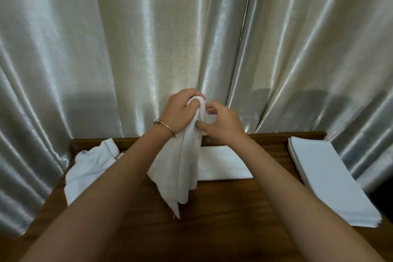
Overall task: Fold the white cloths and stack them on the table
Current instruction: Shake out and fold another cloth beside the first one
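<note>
Left hand [180,110] and right hand [219,125] grip hanging white cloth [180,168].

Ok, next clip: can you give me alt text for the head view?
Both hands hold a limp white cloth up above a dark wooden table: the left hand grips its top, the right hand pinches it beside. Behind it lies a folded white cloth, a crumpled white pile at left, a neat folded stack at right, before shiny cream curtains.

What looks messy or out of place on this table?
Only the crumpled pile of white cloths at the table's left edge, which spills over the side. The folded stack on the right also overhangs its edge slightly. Nothing looks damaged.
</note>
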`<state>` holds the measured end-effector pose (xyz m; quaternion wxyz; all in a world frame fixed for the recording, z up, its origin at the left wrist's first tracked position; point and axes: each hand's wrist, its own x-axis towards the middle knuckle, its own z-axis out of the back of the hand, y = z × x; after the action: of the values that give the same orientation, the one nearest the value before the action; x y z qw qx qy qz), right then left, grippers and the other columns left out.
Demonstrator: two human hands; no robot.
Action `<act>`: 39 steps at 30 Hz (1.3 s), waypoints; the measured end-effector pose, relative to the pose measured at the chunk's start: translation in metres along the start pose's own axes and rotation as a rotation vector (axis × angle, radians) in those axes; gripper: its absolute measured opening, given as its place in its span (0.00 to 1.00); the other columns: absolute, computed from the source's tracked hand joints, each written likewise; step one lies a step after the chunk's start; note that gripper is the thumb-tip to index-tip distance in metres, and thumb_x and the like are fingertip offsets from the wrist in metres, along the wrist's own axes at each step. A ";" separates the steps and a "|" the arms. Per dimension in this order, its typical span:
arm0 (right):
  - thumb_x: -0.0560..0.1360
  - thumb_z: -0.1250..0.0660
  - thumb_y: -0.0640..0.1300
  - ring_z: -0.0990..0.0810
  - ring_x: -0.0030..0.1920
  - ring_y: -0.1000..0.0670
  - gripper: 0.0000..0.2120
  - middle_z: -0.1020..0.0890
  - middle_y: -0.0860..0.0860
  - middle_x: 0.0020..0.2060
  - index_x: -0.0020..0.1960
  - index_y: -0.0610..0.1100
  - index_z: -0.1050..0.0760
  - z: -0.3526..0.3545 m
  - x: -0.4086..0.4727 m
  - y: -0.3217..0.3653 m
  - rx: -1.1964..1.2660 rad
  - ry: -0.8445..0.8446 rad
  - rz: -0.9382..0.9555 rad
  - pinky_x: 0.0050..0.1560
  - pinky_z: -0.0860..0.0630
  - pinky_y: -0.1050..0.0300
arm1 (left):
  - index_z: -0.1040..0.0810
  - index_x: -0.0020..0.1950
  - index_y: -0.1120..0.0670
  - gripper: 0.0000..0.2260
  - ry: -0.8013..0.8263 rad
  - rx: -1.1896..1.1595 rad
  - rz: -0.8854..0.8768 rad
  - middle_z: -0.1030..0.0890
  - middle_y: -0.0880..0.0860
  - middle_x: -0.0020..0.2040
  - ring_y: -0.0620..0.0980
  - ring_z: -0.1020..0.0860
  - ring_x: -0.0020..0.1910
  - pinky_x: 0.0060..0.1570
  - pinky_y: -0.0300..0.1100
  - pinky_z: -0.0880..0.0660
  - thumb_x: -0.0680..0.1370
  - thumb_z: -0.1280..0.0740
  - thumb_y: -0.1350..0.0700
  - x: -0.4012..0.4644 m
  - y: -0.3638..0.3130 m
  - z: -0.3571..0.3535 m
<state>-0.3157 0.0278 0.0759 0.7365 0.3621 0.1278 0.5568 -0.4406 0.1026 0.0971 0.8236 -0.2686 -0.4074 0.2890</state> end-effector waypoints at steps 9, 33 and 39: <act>0.82 0.51 0.50 0.22 0.47 0.42 0.14 0.19 0.50 0.47 0.55 0.48 0.27 0.042 -0.030 0.038 -0.438 -0.171 0.161 0.42 0.35 0.52 | 0.24 0.56 0.60 0.13 0.176 0.377 0.008 0.23 0.60 0.52 0.57 0.24 0.51 0.47 0.37 0.31 0.74 0.40 0.70 -0.037 0.017 0.027; 0.80 0.43 0.47 0.23 0.58 0.38 0.13 0.20 0.43 0.57 0.59 0.46 0.25 0.155 -0.141 0.058 -0.206 -0.816 -0.380 0.53 0.31 0.49 | 0.37 0.31 0.56 0.15 0.231 0.628 0.312 0.30 0.55 0.37 0.54 0.32 0.39 0.38 0.41 0.37 0.76 0.36 0.63 -0.112 0.025 0.149; 0.78 0.41 0.50 0.24 0.61 0.39 0.13 0.21 0.45 0.60 0.60 0.49 0.24 0.162 -0.164 0.037 -0.182 -0.772 -0.494 0.60 0.29 0.47 | 0.32 0.33 0.58 0.15 0.176 0.630 0.271 0.27 0.58 0.37 0.58 0.29 0.38 0.38 0.44 0.37 0.79 0.39 0.56 -0.104 0.017 0.170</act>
<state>-0.3036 -0.1808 0.1793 0.8696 0.4354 -0.1226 0.1980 -0.6375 0.0777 0.1212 0.8521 -0.0766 -0.1865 0.4829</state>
